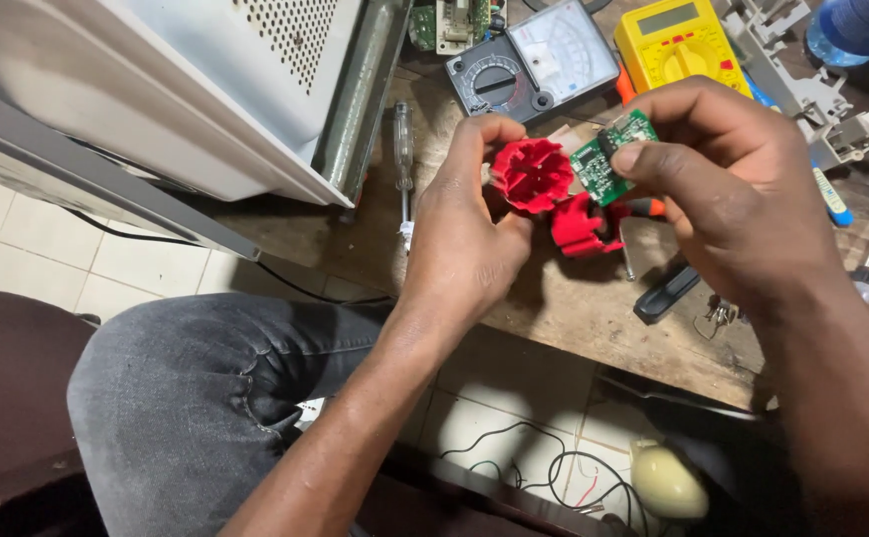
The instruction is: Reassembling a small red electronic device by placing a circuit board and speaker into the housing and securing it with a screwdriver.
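- My left hand [469, 234] is closed around a red ribbed plastic piece [532, 175], thumb and fingers gripping its sides, held above the worktop [574, 308].
- My right hand [728, 194] pinches a small green circuit board [611, 156] between thumb and fingertips, tilted, its edge just beside the red ribbed piece.
- A second red plastic shell [583, 227] sits just below the board; I cannot tell whether it rests on the worktop or hangs from the board.
- Behind the hands lie a dark grey analogue meter [534, 62] with a pale dial face and a yellow digital meter [675, 42] with a round selector, side by side.
- A clear-handled screwdriver [404, 164] lies left of my left hand, next to a big white perforated metal casing [255, 89].
- A black flat tool [667, 292] lies under my right wrist; a blue bottle [857, 25] stands at the far right corner.
- My knee in grey jeans [205, 398] fills the lower left, with loose wires [544, 467] on the tiled floor.
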